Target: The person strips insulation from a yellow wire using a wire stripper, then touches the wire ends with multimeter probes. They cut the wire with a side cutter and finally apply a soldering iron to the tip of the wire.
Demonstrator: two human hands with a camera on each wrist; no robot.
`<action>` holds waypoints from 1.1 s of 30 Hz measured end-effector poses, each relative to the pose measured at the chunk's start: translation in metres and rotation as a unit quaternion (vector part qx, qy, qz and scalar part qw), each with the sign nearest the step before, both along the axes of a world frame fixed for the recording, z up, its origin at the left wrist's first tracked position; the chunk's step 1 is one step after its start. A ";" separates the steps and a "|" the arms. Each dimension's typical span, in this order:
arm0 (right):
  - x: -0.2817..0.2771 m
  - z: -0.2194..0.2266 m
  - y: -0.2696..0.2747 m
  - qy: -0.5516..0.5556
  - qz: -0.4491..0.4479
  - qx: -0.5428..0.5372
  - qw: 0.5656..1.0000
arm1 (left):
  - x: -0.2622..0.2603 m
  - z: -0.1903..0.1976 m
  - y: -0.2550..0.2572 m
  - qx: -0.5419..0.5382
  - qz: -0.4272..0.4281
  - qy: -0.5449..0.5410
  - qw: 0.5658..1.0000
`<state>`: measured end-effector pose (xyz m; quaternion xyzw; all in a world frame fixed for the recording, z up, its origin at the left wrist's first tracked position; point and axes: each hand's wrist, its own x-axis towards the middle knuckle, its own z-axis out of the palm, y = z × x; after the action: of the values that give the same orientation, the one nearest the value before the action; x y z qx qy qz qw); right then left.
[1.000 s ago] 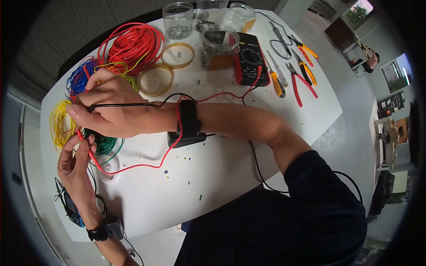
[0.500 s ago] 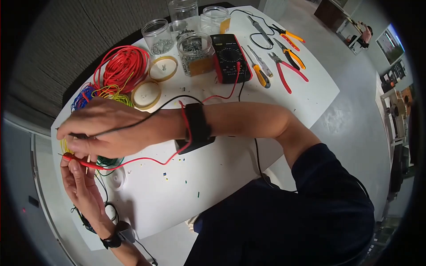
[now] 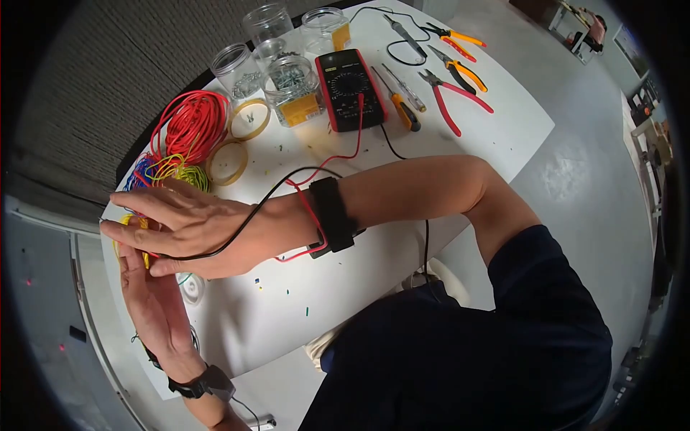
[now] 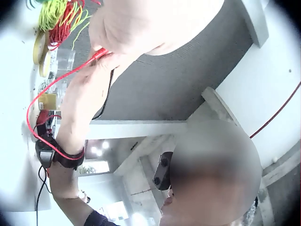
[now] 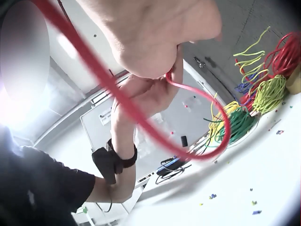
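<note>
In the head view my right hand (image 3: 198, 226), fingers stretched forward, lies over the fingertips of my left hand (image 3: 162, 312). A black test lead (image 3: 248, 221) runs across the back of the right hand and in under it, where the black probe is mostly hidden. The red test probe (image 4: 99, 53) shows in the left wrist view, its end between the two hands; my left fingers pinch it. Its red lead (image 5: 225, 136) loops across the right wrist view. Both leads run from a red and black multimeter (image 3: 352, 90). Yellow wire (image 3: 128, 219) shows beside the fingertips.
Coils of red wire (image 3: 188, 126) and green wire (image 5: 239, 125) lie near the hands. Screw jars (image 3: 291, 86) and tape rings (image 3: 250, 120) stand behind. Red-handled cutters (image 3: 456, 100), a screwdriver (image 3: 405, 111) and a soldering iron (image 3: 406, 37) lie far right.
The head view has shifted. My hands have drawn together; the right hand now covers the left fingertips and the red probe, which showed before. The right fingers have straightened out forward.
</note>
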<state>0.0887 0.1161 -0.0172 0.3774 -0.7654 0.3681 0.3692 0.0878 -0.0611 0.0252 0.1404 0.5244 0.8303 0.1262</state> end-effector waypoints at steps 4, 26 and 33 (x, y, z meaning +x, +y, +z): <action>0.028 -0.008 -0.003 0.004 -0.002 -0.042 0.999 | -0.024 0.011 -0.017 0.003 0.081 0.062 0.995; 0.145 0.023 0.139 -0.238 -0.016 -0.003 0.971 | 0.050 0.067 -0.002 0.031 -0.102 0.298 0.949; 0.128 -0.012 0.104 -0.170 0.042 0.094 0.980 | 0.068 0.077 0.078 0.146 -0.193 0.099 0.965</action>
<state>0.2162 0.2202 -0.0297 0.3744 -0.8313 0.3687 0.1811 0.1555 0.0166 0.1025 0.3375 0.3700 0.8399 0.2093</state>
